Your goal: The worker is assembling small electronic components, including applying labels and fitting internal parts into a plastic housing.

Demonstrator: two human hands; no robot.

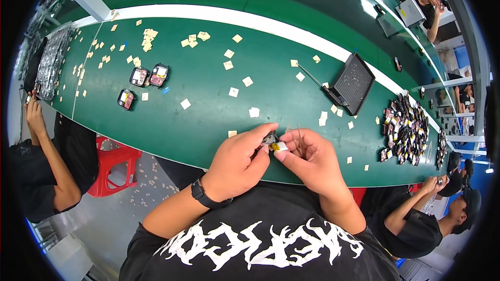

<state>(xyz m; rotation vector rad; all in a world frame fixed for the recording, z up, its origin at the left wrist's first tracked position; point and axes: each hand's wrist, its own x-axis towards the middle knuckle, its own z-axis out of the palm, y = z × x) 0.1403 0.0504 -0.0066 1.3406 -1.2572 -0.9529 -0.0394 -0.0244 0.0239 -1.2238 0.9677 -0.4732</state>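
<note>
In front of my chest, over the near edge of the green table point(208, 99), my left hand point(234, 161) is closed around a small black electronic device point(269, 139). My right hand point(315, 164) pinches a silver-white battery-like piece point(282, 146) with yellow tape at the device's open side. Tucked among the right fingers is a thin metal tool point(300, 138), which looks like tweezers. My left fingers partly hide the device, so its inside is hard to see.
Three similar open devices point(159, 74) lie at left. Pale square paper pieces point(234, 92) are scattered about. At right stand a black tray point(352, 84) and a big device heap point(405, 130). People sit on both sides; a red stool point(112, 169) is at left.
</note>
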